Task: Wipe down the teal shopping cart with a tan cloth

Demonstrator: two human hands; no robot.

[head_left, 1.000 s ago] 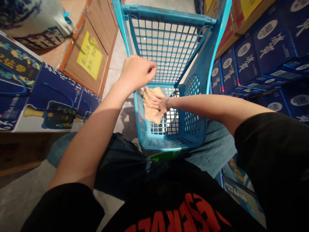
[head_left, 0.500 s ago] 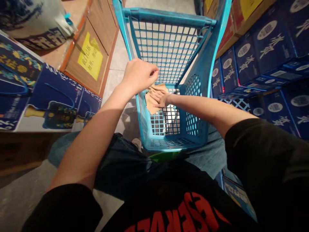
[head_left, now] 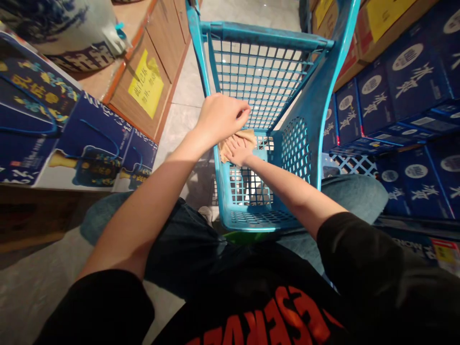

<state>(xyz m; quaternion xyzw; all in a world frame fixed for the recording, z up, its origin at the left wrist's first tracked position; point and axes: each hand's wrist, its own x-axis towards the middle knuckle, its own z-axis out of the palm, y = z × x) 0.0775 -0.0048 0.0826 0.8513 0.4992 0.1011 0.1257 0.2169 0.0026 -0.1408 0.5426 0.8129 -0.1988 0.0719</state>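
Observation:
A blue plastic shopping basket (head_left: 275,223) with lattice walls and a long handle stands in front of me, between my knees. My left hand (head_left: 224,115) is closed at its left rim, the fingers curled under and partly out of sight. Inside the basket, my right hand (head_left: 239,149) presses a tan cloth (head_left: 247,136) against the inner left side. The fingers of that hand lie spread over the cloth, which is rumpled around them. Parts of the basket's grid floor show below the right hand.
Blue boxes (head_left: 409,86) are stacked close on the right. Blue gift boxes (head_left: 89,139) and a blue-and-white ceramic jar (head_left: 72,38) stand on the left, by a wooden cabinet (head_left: 168,43) with a yellow paper sign (head_left: 146,85). Grey tiled floor (head_left: 185,84) lies between.
My right hand has slid the cloth left across the basket's inside, and my right forearm now slants more steeply. My left hand stays at the rim. The whole view has shifted slightly.

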